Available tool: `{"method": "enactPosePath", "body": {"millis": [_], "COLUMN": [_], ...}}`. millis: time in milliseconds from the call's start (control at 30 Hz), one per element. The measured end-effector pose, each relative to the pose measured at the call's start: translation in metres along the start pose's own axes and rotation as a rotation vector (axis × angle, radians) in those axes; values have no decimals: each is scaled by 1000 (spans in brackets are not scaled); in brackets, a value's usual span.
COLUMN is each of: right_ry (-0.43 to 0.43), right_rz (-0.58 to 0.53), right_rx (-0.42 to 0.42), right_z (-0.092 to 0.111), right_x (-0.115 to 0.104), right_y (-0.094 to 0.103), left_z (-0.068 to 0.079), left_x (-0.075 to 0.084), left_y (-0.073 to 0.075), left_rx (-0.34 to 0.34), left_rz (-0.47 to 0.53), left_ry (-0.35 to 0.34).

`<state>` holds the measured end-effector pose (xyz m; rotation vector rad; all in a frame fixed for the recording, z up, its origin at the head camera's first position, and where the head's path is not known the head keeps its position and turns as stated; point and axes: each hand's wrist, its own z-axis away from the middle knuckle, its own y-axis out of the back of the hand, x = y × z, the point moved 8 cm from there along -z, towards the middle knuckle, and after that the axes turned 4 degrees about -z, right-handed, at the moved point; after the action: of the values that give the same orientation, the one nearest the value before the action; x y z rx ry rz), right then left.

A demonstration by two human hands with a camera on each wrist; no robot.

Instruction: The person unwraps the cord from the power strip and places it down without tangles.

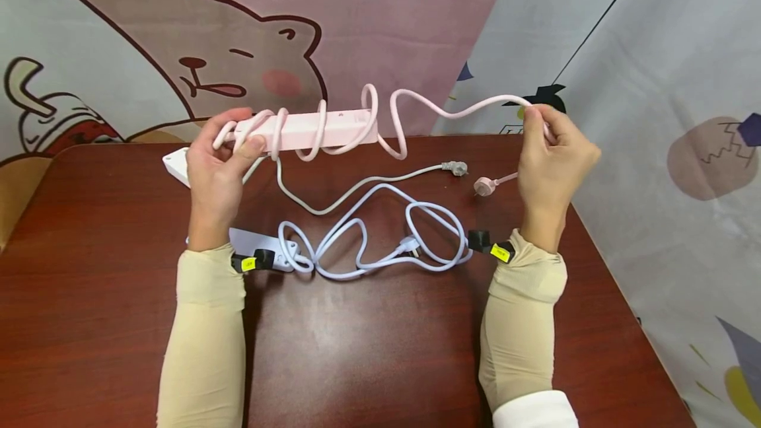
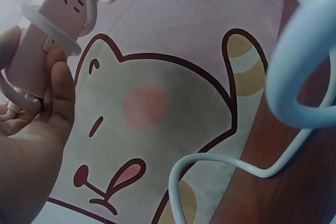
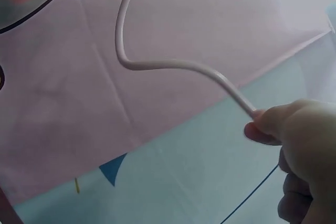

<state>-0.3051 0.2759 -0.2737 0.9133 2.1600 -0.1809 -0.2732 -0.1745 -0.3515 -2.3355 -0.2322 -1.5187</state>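
Observation:
A pink power strip (image 1: 303, 129) is held up above the table, its own pink cord (image 1: 470, 109) looped loosely around it several times. My left hand (image 1: 218, 167) grips the strip's left end, thumb in front, and sockets show on the strip (image 2: 68, 3) in the left wrist view. Off to the right, my right hand (image 1: 553, 157) pinches the cord between thumb and fingers. Between the strip and that hand the cord runs in a wavy, slack line. Its pink plug (image 1: 484, 186) hangs or lies below, left of the right hand; which one I cannot tell.
On the brown table (image 1: 357, 349) lies a bluish power strip (image 1: 255, 246) with a coiled cord (image 1: 362, 269) and plug. Behind it, a white power strip (image 1: 176, 165) shows partly behind the left hand, its plug (image 1: 456, 168) near the middle. A printed curtain (image 1: 416, 18) hangs behind.

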Motion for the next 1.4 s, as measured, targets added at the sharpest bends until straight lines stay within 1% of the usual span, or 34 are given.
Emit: {"method": "enactPosePath", "body": {"millis": [167,300,367,500,600,667,767,867,933,1067,1200,1300,1400], "right_ry": [12,21,21,16,10,17,47,98,135,212,272,288,264], "right_rz": [-107,-180,-204,-240,-226,-190,-107,-18,37,122,169,199,236], "right_rx": [101,135,139,124,94,68,22,-40,-91,-208,-336,-424,-517], "right_z": [-1,-2,-2,-2,-2,-2,-4,-4,-4,-1,4,8,13], "right_x": [-9,-17,-19,-19,-16,-14,-13,-13,-12,-12,-9,-5,2], "right_y": [14,22,25,27,26,25,23,20,16,8,-4,-13,-22], "left_z": [-1,-1,-1,-2,-2,-3,-3,-3,-3,-4,-4,-4,-5], "left_x": [-1,-2,-2,-2,-1,0,0,0,-1,-1,1,3,3], "left_y": [-1,2,5,10,14,17,23,27,29,30,28,25,23], "left_rx": [-9,26,52,117,172,210,268,312,327,339,331,318,303], "left_rz": [-67,-96,-103,-73,-35,-18,9,36,69,107,153,221,311], "left_ry": [3,7,3,-14,-29,-40,-55,-63,-64,-65,-72,-88,-104]}}
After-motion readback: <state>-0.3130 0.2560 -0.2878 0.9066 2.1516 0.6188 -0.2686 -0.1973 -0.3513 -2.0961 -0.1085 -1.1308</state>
